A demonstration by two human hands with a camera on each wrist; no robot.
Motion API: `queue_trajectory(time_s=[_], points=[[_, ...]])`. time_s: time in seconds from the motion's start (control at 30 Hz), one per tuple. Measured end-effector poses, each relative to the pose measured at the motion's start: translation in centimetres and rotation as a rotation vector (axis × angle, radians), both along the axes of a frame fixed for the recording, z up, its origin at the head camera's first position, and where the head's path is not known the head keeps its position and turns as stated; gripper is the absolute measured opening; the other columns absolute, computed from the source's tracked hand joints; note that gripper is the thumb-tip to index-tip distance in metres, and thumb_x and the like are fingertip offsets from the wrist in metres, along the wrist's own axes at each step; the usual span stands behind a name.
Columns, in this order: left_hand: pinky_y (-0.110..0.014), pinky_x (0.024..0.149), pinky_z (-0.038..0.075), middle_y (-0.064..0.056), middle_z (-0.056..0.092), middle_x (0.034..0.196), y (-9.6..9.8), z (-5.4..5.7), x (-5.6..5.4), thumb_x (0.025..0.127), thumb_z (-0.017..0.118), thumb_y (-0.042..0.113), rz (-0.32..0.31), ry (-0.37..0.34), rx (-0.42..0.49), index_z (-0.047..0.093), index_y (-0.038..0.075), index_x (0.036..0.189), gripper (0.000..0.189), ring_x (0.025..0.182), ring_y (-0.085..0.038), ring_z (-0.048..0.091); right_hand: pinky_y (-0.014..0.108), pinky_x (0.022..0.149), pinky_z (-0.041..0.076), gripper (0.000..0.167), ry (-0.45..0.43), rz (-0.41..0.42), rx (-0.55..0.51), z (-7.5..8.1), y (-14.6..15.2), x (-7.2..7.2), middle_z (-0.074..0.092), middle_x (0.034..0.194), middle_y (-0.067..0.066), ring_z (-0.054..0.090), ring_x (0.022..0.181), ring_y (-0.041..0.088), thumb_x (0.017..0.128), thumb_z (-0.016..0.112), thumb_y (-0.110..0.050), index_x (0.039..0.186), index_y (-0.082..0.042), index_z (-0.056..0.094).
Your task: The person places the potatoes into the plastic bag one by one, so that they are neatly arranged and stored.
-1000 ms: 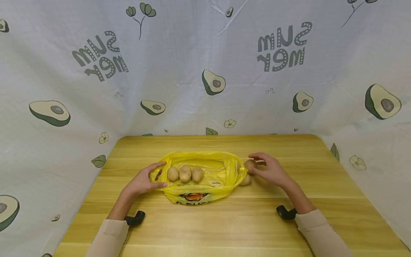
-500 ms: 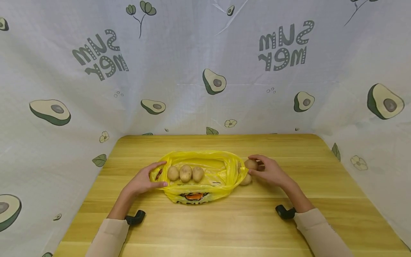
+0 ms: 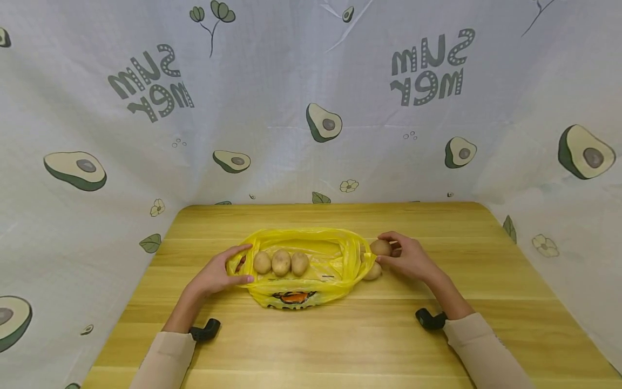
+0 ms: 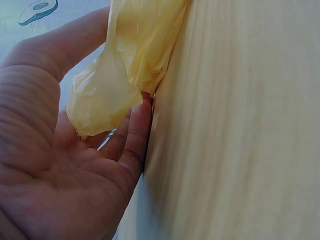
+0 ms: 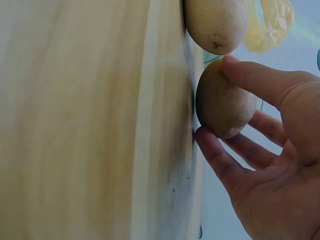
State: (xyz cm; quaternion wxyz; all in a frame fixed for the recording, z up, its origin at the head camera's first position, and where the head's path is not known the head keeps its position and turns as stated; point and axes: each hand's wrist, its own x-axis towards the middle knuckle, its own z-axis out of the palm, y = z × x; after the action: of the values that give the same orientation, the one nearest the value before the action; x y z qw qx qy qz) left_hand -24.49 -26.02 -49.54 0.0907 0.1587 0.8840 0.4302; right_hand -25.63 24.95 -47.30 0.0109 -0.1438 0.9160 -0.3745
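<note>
A yellow plastic bag (image 3: 291, 296) lies mouth up on the table, with three potatoes in a row inside, the middle potato (image 3: 281, 263) among them. At the bag's left end, my left hand (image 3: 218, 272) holds the handle side, thumb and fingers spread round the film. The left wrist view shows the crumpled bag end (image 4: 107, 95) within the curve of that hand. Beside the bag's right end, my right hand (image 3: 407, 258) grips a potato (image 5: 225, 102) between thumb and fingertips, low at the tabletop. Another potato (image 3: 372, 271) lies just in front of it, against the bag.
The wooden table (image 3: 320, 346) has a rounded far edge. A pale curtain (image 3: 272, 75) printed with avocados surrounds it at the back and sides. Dark camera mounts, such as the left mount (image 3: 206, 330), stick out from both wrists.
My right hand has shifted very slightly, its thumb lower across the potato's near side. The left hand and the bag have stayed put.
</note>
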Motion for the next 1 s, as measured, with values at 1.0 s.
queue_trajectory(time_s=[1.0], points=[[-0.073,0.117,0.026,-0.018,0.039,0.163,-0.1,0.1,0.0,0.083,0.088,0.036,-0.006,0.007,-0.003,0.046,0.025,0.156,0.086,0.151,-0.049,0.030,0.041,0.095,0.059,0.062,0.025,-0.023,-0.135,3.0,-0.1,0.7,0.058,0.143,0.022,0.066,0.118,0.040,0.093,0.079,-0.028,0.145,-0.003,0.055]])
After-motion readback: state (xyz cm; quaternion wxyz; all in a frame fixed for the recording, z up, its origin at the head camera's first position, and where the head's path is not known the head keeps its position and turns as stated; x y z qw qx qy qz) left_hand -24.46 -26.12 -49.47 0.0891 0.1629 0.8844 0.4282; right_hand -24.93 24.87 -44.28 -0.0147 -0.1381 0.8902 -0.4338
